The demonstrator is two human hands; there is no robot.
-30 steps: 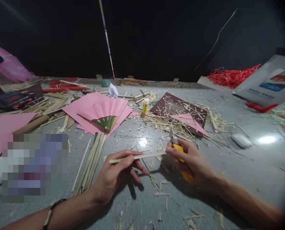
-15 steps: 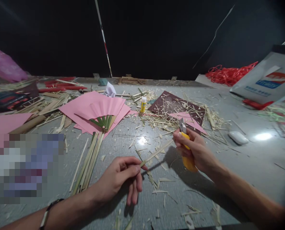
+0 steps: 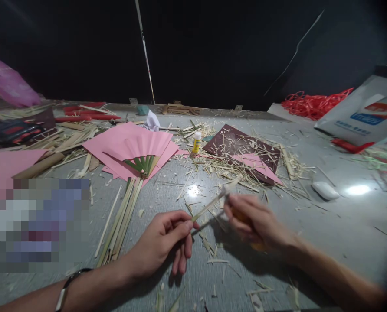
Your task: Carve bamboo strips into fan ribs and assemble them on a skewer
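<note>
Between thumb and fingers, my left hand (image 3: 169, 238) pinches one end of a thin bamboo strip (image 3: 206, 209), which points away to the upper right. My right hand (image 3: 255, 221), smeared by motion, is closed round a yellow utility knife (image 3: 242, 215). The knife's blade end is at the strip's far part; whether it touches is blurred. Left of my left hand lie several long bamboo strips (image 3: 123, 221). Just beyond them is a pink pleated paper fan (image 3: 138, 147) with green bamboo ribs, resting on pink paper sheets (image 3: 107, 141).
A glue stick (image 3: 196, 143) stands upright behind my hands. Bamboo shavings cover a dark brown board (image 3: 232, 138). A white computer mouse (image 3: 325, 190) lies at right, with a white bag (image 3: 359, 112) and red plastic string (image 3: 313, 104) beyond. A cordless tool (image 3: 14, 130) lies at left.
My right hand has moved left and slightly down with the knife, along the bamboo strip towards my left hand. My left hand keeps its pinch. The view has shifted slightly.
</note>
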